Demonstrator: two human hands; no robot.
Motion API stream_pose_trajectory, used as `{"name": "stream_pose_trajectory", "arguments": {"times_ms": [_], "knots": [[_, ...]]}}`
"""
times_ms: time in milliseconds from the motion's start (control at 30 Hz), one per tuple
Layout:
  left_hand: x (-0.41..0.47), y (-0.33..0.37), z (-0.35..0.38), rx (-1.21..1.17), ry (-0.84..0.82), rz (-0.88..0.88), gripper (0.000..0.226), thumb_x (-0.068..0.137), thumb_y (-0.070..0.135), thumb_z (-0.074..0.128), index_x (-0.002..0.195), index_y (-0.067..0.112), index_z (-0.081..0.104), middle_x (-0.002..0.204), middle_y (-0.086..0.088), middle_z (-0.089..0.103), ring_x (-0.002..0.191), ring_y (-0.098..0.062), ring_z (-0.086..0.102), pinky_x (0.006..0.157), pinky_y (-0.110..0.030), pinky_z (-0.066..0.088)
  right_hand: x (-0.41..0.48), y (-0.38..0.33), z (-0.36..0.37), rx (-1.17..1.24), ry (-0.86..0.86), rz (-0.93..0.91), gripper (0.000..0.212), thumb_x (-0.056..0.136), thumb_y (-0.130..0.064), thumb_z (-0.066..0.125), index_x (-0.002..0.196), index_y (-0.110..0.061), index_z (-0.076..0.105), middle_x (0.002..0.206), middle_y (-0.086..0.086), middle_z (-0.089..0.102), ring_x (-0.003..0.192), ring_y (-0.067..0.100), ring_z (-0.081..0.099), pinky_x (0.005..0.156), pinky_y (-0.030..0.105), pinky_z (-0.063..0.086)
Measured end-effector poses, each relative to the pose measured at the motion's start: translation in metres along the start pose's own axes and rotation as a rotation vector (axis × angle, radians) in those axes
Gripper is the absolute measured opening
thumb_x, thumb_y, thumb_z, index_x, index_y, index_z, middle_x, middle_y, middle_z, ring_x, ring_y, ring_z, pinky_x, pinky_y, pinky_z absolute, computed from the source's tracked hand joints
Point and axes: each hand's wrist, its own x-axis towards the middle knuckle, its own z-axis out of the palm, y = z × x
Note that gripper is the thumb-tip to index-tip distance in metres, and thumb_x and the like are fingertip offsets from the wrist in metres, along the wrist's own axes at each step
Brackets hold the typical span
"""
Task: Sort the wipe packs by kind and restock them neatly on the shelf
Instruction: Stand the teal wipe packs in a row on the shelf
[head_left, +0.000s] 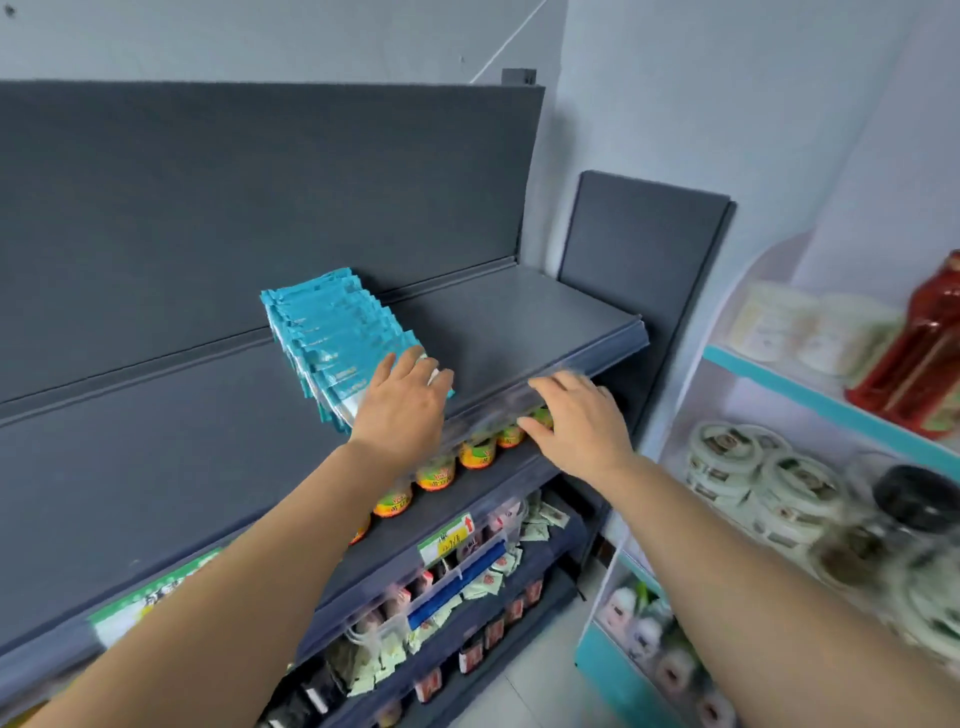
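Many teal wipe packs (332, 343), txt illegible

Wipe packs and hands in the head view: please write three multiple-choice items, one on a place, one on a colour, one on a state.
1. Where does the row of wipe packs stand?
A. on the floor
B. on the top shelf
C. in a trolley

2. What colour are the packs mostly?
A. teal
B. red
C. black

3. What does the right hand hold?
A. a bottle
B. a pack
C. nothing

Answers: 1 B, the row stands upright on the top shelf. 2 A, the wrappers are teal. 3 C, the fingers lie relaxed at the shelf's front edge.
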Motion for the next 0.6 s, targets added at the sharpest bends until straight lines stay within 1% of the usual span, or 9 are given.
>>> {"name": "stream_pose_trajectory", "arguments": {"times_ms": [100, 167, 233, 333, 467, 600], "knots": [[-0.004, 0.030, 0.001, 0.003, 0.055, 0.144, 0.036, 0.084, 0.018, 0.057, 0.119, 0.012, 0.059, 0.124, -0.010, 0.058, 0.128, -0.033, 0.042, 0.108, -0.045, 0.031, -0.047, 0.017, -0.010, -0.074, -0.020, 0.125, 0.050, 0.092, -0.046, 0.053, 0.135, -0.021, 0.047, 0.131, 0.003, 0.051, 0.123, 0.026, 0.046, 0.098, 0.039, 0.037], [-0.010, 0.054, -0.001, -0.010, 0.066, 0.214, 0.031, 0.081, 0.017, 0.057, 0.111, 0.014, 0.061, 0.116, -0.008, 0.060, 0.119, -0.031, 0.047, 0.104, -0.043, 0.033, -0.080, 0.029, -0.016, -0.116, -0.056, 0.219, 0.048, 0.092, -0.045, 0.054, 0.133, -0.020, 0.048, 0.130, 0.003, 0.051, 0.122, 0.026, 0.046, 0.098, 0.039, 0.037], [-0.016, 0.082, -0.004, -0.030, 0.066, 0.284, 0.033, 0.081, 0.019, 0.056, 0.114, 0.016, 0.060, 0.118, -0.006, 0.058, 0.119, -0.029, 0.046, 0.104, -0.041, 0.032, -0.115, 0.042, -0.021, -0.164, -0.095, 0.296, 0.049, 0.091, -0.045, 0.054, 0.133, -0.020, 0.047, 0.130, 0.004, 0.051, 0.122, 0.027, 0.046, 0.098, 0.040, 0.037], [-0.030, 0.128, -0.008, -0.044, 0.045, 0.379, 0.039, 0.084, 0.023, 0.055, 0.123, 0.019, 0.055, 0.125, -0.004, 0.054, 0.124, -0.026, 0.042, 0.105, -0.038, 0.031, -0.170, 0.060, -0.029, -0.176, -0.142, 0.399, 0.048, 0.091, -0.043, 0.054, 0.133, -0.020, 0.048, 0.130, 0.005, 0.051, 0.121, 0.027, 0.046, 0.098, 0.039, 0.038], [-0.053, 0.194, -0.015, -0.059, -0.009, 0.491, 0.039, 0.086, 0.025, 0.055, 0.125, 0.019, 0.051, 0.126, -0.003, 0.051, 0.124, -0.026, 0.040, 0.103, -0.036, 0.031, -0.251, 0.081, -0.039, -0.174, -0.164, 0.517, 0.049, 0.090, -0.041, 0.057, 0.134, -0.022, 0.048, 0.129, 0.004, 0.051, 0.120, 0.025, 0.048, 0.096, 0.038, 0.040], [-0.092, 0.263, -0.027, -0.080, -0.048, 0.586, 0.042, 0.087, 0.028, 0.056, 0.128, 0.020, 0.048, 0.127, -0.004, 0.051, 0.123, -0.025, 0.041, 0.100, -0.035, 0.034, -0.337, 0.094, -0.056, -0.198, -0.196, 0.622, 0.047, 0.091, -0.041, 0.056, 0.132, -0.019, 0.049, 0.130, 0.005, 0.051, 0.122, 0.026, 0.046, 0.099, 0.038, 0.038]]}}
